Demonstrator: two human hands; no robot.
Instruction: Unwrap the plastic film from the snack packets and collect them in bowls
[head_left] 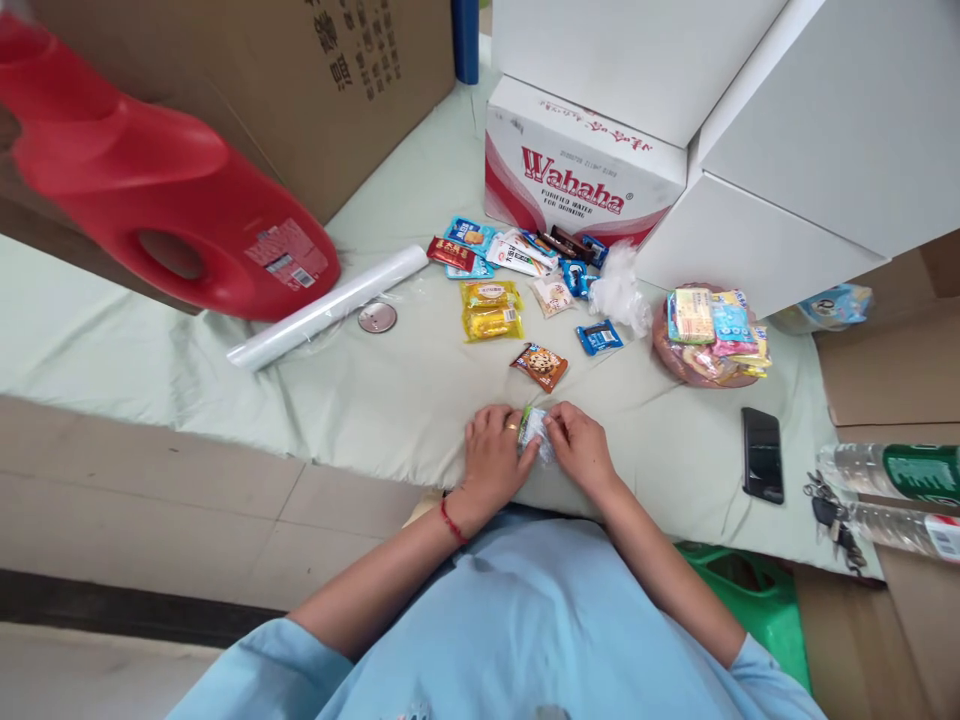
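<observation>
Two hands of mine meet at one small clear-and-green packet (534, 429), which lies just on my side of the brown cookie packet (541, 367): my left hand (493, 450) grips its left edge with thumb and index finger, and my right hand (581, 447) pinches its right edge between thumb and fingertips. Around the brown packet spreads a pale green cloth (405, 395). Just beyond it to the right lies a blue packet (598, 338); beyond it to the left sit yellow packets (491, 310). Directly beyond it I see a cream packet (553, 296), with the Wahaha box (577, 165) farther back. Well to its left are a round metal disc (377, 317), a roll of clear film (330, 305) and a big red jug (180, 205). Well to its right stands a bowl of snacks (663, 342), while a black phone (763, 455) lies farther right and nearer me.
</observation>
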